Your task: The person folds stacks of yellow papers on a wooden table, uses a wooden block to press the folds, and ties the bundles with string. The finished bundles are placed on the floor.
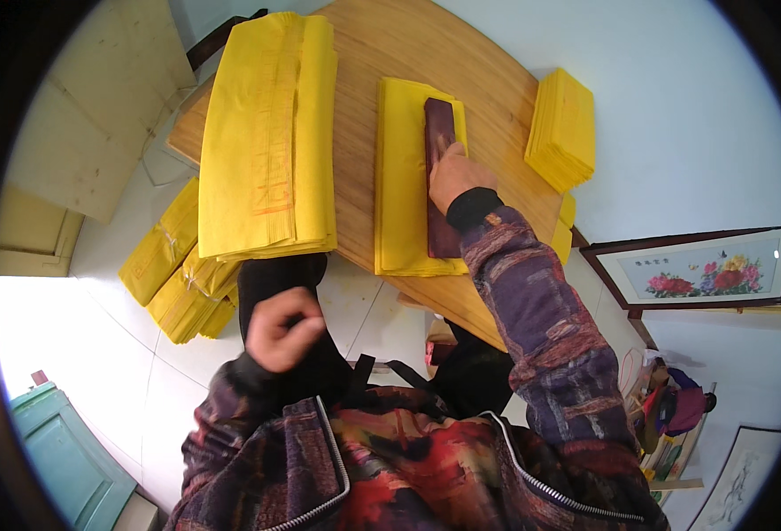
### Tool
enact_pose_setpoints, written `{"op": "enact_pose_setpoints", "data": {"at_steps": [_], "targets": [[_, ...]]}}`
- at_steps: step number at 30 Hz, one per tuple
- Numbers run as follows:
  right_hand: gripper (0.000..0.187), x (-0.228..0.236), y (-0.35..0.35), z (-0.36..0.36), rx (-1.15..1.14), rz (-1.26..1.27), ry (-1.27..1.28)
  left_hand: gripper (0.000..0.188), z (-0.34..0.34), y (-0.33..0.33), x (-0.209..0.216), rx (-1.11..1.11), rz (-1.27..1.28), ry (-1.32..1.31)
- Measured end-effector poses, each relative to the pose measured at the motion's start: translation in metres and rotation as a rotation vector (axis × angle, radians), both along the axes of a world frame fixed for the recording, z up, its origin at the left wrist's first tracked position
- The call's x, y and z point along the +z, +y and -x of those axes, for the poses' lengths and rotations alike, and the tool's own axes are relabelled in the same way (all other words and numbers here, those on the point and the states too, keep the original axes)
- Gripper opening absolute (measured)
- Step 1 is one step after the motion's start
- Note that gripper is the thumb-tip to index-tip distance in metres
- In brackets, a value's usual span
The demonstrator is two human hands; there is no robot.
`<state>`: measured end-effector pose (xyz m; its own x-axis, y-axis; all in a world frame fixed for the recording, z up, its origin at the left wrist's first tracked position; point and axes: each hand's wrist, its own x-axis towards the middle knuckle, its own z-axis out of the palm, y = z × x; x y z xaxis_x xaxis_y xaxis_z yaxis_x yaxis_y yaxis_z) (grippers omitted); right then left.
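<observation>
Low shelf [678,484]: at the lower right, crowded with a purple bag [687,409] and other small things, too jumbled to tell apart.
Picture frame [718,307]: dark wood, leaning by the pale wall, around red, yellow and blue flowers, with a short row of dark characters above them.
Red marks [273,133]: written or stamped in a line along the tall yellow stack [235,106], beside its folded edges.
Right hand [460,180]: fingers bent over and clamped on the dark red bar [442,234], about midway along it.
Dark red bar: lying lengthwise along the right part of the flat yellow stack [399,177], touching its top sheet.
Left hand [282,330]: blurred, above the person's lap, fingers curled inward; whether the tips meet the thumb, I cannot tell. It is nearest to the tall yellow stack's lower end.
Desk [364,53]: wooden, carrying both stacks with a bare strip between them; the tall one's lower end reaches past the edge.
Yellow bundles [165,234]: tied in pale string, left of the desk, over the tiled floor [116,341].
Far stack [563,124]: yellow too, next to the wall at the desk's right side.
</observation>
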<state>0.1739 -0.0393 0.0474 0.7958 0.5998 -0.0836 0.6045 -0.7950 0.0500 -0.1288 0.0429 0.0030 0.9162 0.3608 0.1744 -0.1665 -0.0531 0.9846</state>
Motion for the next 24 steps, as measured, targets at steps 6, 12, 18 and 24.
{"op": "enact_pose_setpoints", "data": {"at_steps": [6,12,18,24], "targets": [[0.033,0.005,-0.008,-0.003,-0.036,-0.134,0.037,0.035,-0.093,-0.049,0.019,-0.020,-0.870,-0.226],[0.031,-0.008,0.002,-0.002,-0.071,-0.005,-0.021,0.034,-0.112,-0.051,-0.009,0.041,-0.942,-0.112],[0.031,-0.003,-0.013,-0.006,0.017,-0.216,-0.027,0.035,-0.112,-0.048,-0.017,0.042,-0.887,-0.125],[0.030,0.002,-0.004,0.007,-0.006,-0.061,-0.050,0.035,-0.113,-0.050,-0.016,0.050,-0.891,-0.096]]}}
